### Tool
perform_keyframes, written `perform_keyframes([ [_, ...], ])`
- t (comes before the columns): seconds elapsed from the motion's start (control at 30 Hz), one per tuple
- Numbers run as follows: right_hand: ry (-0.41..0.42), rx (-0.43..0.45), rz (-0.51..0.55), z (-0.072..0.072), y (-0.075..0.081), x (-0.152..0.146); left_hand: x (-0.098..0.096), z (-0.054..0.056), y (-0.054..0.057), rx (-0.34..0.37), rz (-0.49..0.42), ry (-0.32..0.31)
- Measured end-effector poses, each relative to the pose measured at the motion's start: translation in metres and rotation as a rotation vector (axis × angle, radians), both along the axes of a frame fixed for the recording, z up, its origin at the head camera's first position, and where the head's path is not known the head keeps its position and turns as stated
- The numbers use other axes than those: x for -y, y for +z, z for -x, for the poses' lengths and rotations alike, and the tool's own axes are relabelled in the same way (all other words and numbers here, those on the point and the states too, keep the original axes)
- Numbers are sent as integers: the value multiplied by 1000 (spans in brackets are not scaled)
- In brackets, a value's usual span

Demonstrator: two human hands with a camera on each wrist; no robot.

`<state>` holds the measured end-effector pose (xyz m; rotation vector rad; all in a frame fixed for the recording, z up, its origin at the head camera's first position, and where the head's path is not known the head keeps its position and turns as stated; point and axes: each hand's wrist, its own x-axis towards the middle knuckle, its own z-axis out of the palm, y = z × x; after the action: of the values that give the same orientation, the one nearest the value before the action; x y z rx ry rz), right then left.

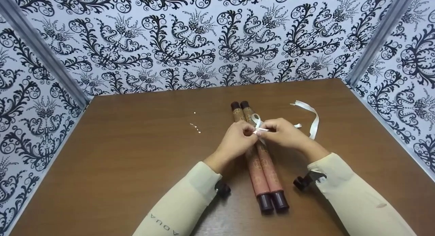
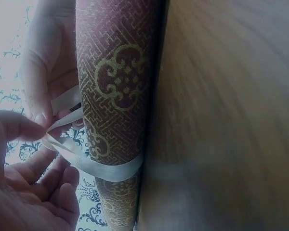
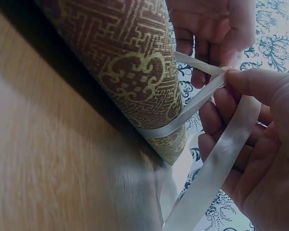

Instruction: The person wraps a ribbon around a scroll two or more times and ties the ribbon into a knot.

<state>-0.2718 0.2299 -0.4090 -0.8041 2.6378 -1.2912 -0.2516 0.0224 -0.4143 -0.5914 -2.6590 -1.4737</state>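
Two rolled scrolls (image 1: 259, 173) in patterned pink-gold brocade, with dark end knobs, lie side by side on the table. A narrow white ribbon (image 2: 118, 172) wraps round them near their far half, with a small loop standing above. My left hand (image 1: 238, 138) pinches the ribbon between thumb and fingertip, over the scrolls. Opposite it, my right hand (image 1: 283, 133) pinches the ribbon at almost the same spot; the fingertips nearly meet. In the right wrist view a ribbon length (image 3: 221, 159) trails down past the right palm. The exact crossing of the strands is partly hidden by fingers.
A curved length of white ribbon (image 1: 316, 122) lies on the brown table (image 1: 136, 154) right of the scrolls; its link to the held ribbon is hidden. Small white scraps (image 1: 196, 128) lie left. Patterned walls (image 1: 190, 42) enclose the back and sides.
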Motion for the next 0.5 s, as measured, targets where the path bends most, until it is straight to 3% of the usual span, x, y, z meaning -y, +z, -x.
perform_keyframes([
  [0.17,-32,10,-2,0,0,1,1,-1,0,79,-16,-8],
  [0.5,-56,11,-10,0,-3,3,2,-1,0,152,-63,-62],
])
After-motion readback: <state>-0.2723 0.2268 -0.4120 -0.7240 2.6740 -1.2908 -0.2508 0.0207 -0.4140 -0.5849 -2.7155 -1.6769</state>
